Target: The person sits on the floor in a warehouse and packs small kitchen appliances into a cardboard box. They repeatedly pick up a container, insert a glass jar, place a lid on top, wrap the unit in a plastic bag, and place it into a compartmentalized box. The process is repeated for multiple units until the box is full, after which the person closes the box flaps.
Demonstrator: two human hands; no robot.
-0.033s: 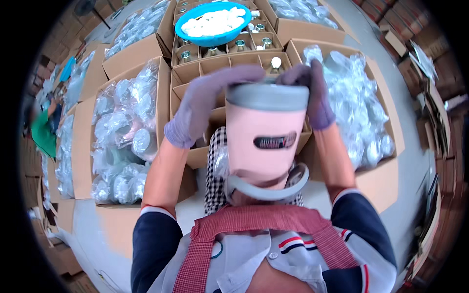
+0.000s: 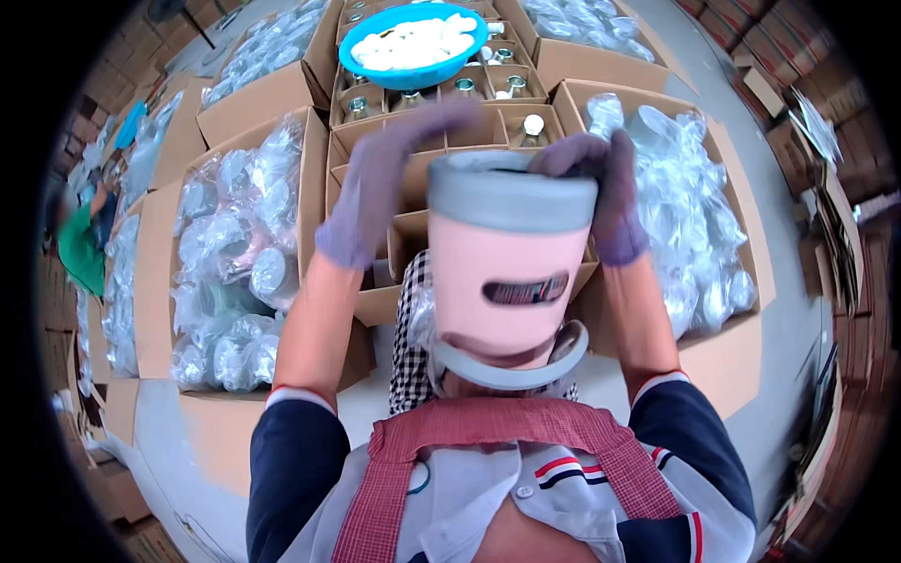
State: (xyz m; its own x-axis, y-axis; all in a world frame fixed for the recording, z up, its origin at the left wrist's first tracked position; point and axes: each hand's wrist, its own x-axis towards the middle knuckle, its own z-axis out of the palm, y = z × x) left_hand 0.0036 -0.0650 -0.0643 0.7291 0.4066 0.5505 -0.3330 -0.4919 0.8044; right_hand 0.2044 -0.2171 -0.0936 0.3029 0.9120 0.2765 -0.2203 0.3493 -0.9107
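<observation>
A pink tumbler point(image 2: 497, 267) with a broad grey rim and a dark label is in front of my chest, wide end up. A grey loop handle point(image 2: 507, 375) curves round its lower end. My right hand point(image 2: 605, 188), in a purple-grey glove, grips the rim at the right, its fingers bent over the edge. Apart from the tumbler, my left hand point(image 2: 394, 169) is raised at its left with fingers stretched out, blurred by motion. What lies inside the rim is mostly hidden.
Ahead stands a divided carton point(image 2: 375, 131) with several glass bottles point(image 2: 465, 87) in its far cells. On it rests a blue basin point(image 2: 413, 75) of white caps. Open cartons of plastic-wrapped cups point(image 2: 239, 249) flank me. A person in green point(image 2: 83, 253) is at far left.
My left hand has lifted off the tumbler's rim, moving up and to the left. The tumbler has tilted slightly, showing more of its grey rim; my right hand stays on it.
</observation>
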